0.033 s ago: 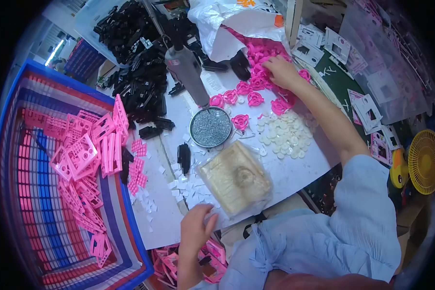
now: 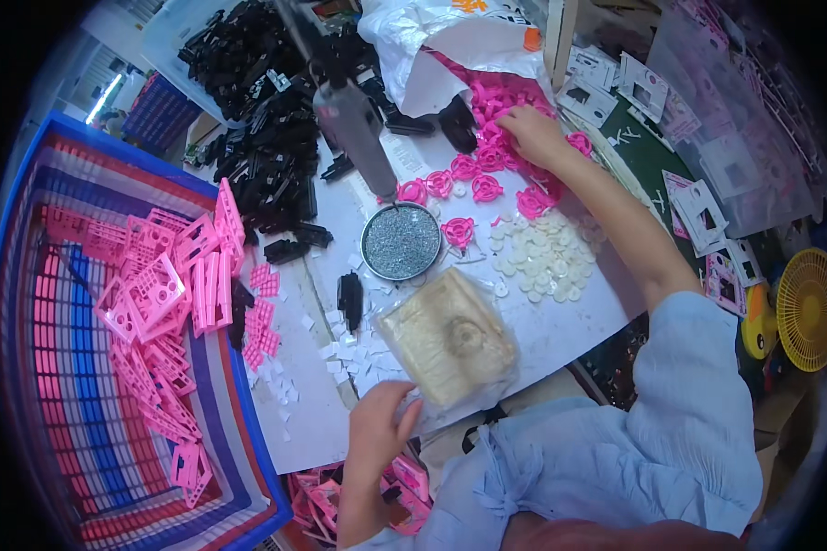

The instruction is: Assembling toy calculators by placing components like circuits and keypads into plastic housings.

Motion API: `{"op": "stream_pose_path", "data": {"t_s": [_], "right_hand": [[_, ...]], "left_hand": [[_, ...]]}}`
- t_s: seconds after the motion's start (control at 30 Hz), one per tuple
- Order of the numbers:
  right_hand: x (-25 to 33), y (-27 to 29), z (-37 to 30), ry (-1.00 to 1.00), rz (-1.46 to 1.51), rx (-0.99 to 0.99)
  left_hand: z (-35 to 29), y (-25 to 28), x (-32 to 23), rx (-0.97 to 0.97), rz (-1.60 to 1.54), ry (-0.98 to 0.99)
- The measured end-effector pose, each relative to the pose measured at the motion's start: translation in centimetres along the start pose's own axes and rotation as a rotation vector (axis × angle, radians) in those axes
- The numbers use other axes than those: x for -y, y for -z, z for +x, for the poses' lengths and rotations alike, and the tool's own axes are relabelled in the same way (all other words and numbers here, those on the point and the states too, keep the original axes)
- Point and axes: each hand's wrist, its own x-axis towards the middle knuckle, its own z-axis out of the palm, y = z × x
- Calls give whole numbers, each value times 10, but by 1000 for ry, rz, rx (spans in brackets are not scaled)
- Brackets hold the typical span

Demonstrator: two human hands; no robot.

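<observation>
My right hand [image 2: 530, 136] reaches to the pile of pink ring-shaped plastic parts [image 2: 498, 151] spilling from a white bag [image 2: 459, 55]. Its fingers are curled down on a pink part, and their tips are partly hidden. At the table's near edge my left hand [image 2: 379, 424] holds nothing, thumb and fingers apart. Just right of it lies a tan block wrapped in clear plastic [image 2: 450, 340], with a round dent on top. Beyond the block, a grey tool [image 2: 354, 129] hangs above a round dish of small metal pieces [image 2: 401, 241].
Translucent white discs [image 2: 547, 257] lie on the right, black plastic parts [image 2: 266, 156] at back left. A blue-rimmed basket [image 2: 271, 477] holds pink panels [image 2: 156, 294]. White paper bits [image 2: 363, 358] are strewn near my left hand. A yellow fan [image 2: 806, 309] stands far right.
My left hand has shifted slightly to the right and up. The right hand stays at the pink pile, almost still.
</observation>
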Motion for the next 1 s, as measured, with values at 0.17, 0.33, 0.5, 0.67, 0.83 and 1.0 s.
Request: {"op": "stream_pose_path", "data": {"t_s": [0.17, 0.33, 0.5, 0.67, 0.83, 1.0], "right_hand": [[9, 22, -15, -64, 225, -234], [122, 86, -64, -259, 1269, 706], [201, 109, -99, -220, 1199, 424], [227, 92, -122, -10, 943, 148], [232, 81, -120, 280, 654, 289], [237, 57, -121, 309, 456, 485]], "left_hand": [[33, -13, -12, 4, -187, -60], [65, -42, -29, -193, -705, 215], [93, -66, -14, -1, -1285, 371], [67, -69, -18, -166, -1272, 403], [29, -57, -21, 0, -698, 434], [16, -55, -13, -108, -206, 202]]}}
